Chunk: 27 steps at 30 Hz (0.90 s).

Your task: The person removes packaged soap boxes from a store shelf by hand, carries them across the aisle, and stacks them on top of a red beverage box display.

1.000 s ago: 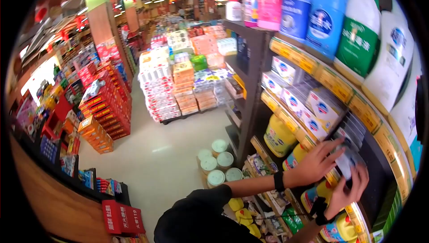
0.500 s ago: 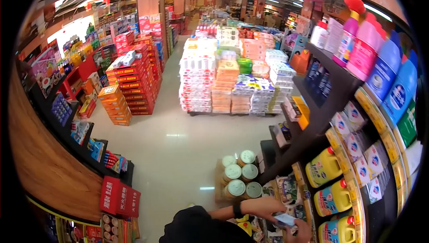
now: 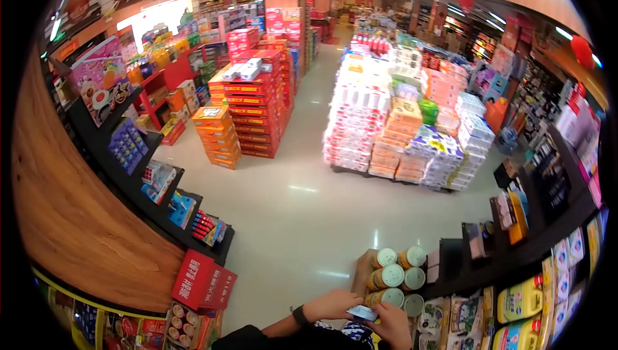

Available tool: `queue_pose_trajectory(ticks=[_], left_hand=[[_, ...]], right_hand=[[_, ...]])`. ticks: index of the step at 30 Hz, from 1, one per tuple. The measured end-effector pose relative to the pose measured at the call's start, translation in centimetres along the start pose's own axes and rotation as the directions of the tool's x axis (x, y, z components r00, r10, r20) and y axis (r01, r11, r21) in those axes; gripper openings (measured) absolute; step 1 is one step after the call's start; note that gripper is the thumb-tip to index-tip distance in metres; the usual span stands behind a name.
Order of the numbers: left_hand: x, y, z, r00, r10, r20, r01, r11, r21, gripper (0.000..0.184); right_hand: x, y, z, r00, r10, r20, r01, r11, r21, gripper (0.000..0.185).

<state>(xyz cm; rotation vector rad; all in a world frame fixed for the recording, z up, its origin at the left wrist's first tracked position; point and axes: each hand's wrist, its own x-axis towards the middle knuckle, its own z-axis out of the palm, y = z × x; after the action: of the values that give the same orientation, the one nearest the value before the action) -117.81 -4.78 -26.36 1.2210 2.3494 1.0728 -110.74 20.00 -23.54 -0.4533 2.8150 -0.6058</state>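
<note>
A small flat pale blue and white item (image 3: 362, 312) is held between my two hands at the bottom of the view; its kind is too small to tell. My left hand (image 3: 331, 305), with a black band on the wrist, reaches in from the left and its fingers close on the item's left edge. On the other side my right hand (image 3: 392, 325) grips the item's right end, thumb and fingers bent round it. Just beyond the hands, several tubs with pale lids (image 3: 393, 276) stand in a cardboard box (image 3: 362, 269).
To the right, a dark shelf (image 3: 450, 273) carries yellow jugs (image 3: 518, 300) and bagged goods (image 3: 463, 314). At left stand a wooden counter (image 3: 84, 221) and red boxes with white lettering (image 3: 196, 278). Stacked tissue packs (image 3: 360, 112) and red cartons (image 3: 251, 112) rise from the floor ahead.
The view has turned right, so the stacks and shelves appear shifted or tilted. Both hands, still holding the pale item, now appear farther left, away from the yellow jugs and in front of the tubs.
</note>
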Motion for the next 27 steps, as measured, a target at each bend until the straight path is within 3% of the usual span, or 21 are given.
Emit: queue_pose_trajectory(ticks=[1,3,5,6,9,12,14,16,19,21,24,27], left_hand=[[-1.1,-0.6,-1.4,0.998,-0.066,0.022,0.064,0.994,0.088,0.038],[-3.7,-2.3,-3.3,0.982,-0.184,-0.053,0.188,0.978,0.086,0.037],[-6.2,-2.8,-5.7,0.942,-0.329,-0.071,0.333,0.942,0.049,0.039],[-7.3,-3.6,-6.4,0.930,-0.353,-0.104,0.357,0.934,0.024,0.036],[-10.1,-6.6,-7.5,0.892,-0.416,-0.177,0.407,0.909,-0.086,0.036],[-10.5,-7.8,-11.0,0.828,-0.545,-0.133,0.539,0.838,-0.085,0.040],[-10.4,-12.0,-11.7,0.813,-0.571,-0.113,0.563,0.821,-0.097,0.047],[-10.6,-14.6,-13.8,0.805,-0.567,-0.175,0.552,0.823,-0.132,0.049],[-9.3,-17.0,-19.4,0.783,-0.576,-0.235,0.591,0.806,-0.008,0.037],[-7.8,-19.7,-23.5,0.804,-0.544,-0.240,0.575,0.814,0.081,0.030],[-6.3,-23.8,-27.7,0.771,-0.607,-0.195,0.629,0.773,0.082,0.041],[-5.0,-26.4,-30.9,0.778,-0.570,-0.266,0.621,0.761,0.186,0.039]], right_hand=[[2.2,-1.9,-0.8,0.999,-0.030,0.032,0.030,0.999,-0.010,0.037],[6.2,-6.3,-2.8,0.991,-0.082,0.103,0.084,0.996,-0.012,0.033],[10.5,-6.3,-1.0,0.956,-0.288,0.058,0.286,0.957,0.041,0.034],[12.3,-6.3,0.1,0.923,-0.383,0.029,0.381,0.922,0.065,0.035],[18.0,-9.2,-0.2,0.854,-0.497,0.151,0.490,0.868,0.088,0.032],[23.8,-9.8,1.4,0.777,-0.601,0.187,0.577,0.799,0.167,0.032],[27.8,-10.2,2.2,0.729,-0.663,0.169,0.638,0.748,0.183,0.033],[31.5,-11.0,2.6,0.738,-0.641,0.211,0.625,0.767,0.146,0.032],[37.9,-13.2,1.0,0.761,-0.592,0.265,0.598,0.798,0.068,0.030],[42.5,-13.9,0.0,0.731,-0.652,0.199,0.648,0.756,0.095,0.030],[48.4,-14.2,-1.3,0.720,-0.674,0.166,0.669,0.737,0.092,0.029],[54.0,-15.5,-1.4,0.724,-0.654,0.218,0.666,0.746,0.025,0.027]])
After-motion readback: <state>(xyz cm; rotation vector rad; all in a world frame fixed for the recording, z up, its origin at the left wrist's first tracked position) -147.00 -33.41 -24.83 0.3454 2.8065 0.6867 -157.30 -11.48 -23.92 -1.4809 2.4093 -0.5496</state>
